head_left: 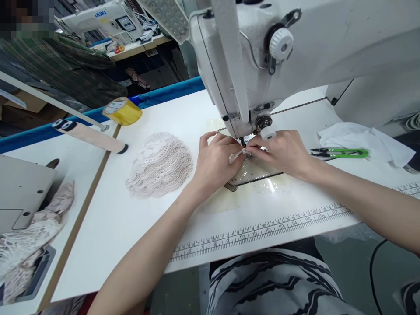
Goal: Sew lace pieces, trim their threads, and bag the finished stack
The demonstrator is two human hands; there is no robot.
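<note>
Both hands meet under the head of a white sewing machine [216, 74], close to its presser foot [243, 141]. My left hand [218, 159] pinches a small piece of pale lace fabric [236, 155] on the left side of the foot. From the right, my right hand [282, 151] has its thumb and forefinger closed on the same lace piece beside the needle area. Most of the lace is hidden by the fingers. Left of my left hand lies a heap of cream lace [160, 164] on the white table [131, 245].
Green thread snips [348, 152] lie by a white cloth [364, 140] at the right. A yellow tape roll [123, 110] and a pink thread cone [93, 138] are at the back left. A ruler strip [243, 236] runs along the front edge. A person [65, 65] stands beyond.
</note>
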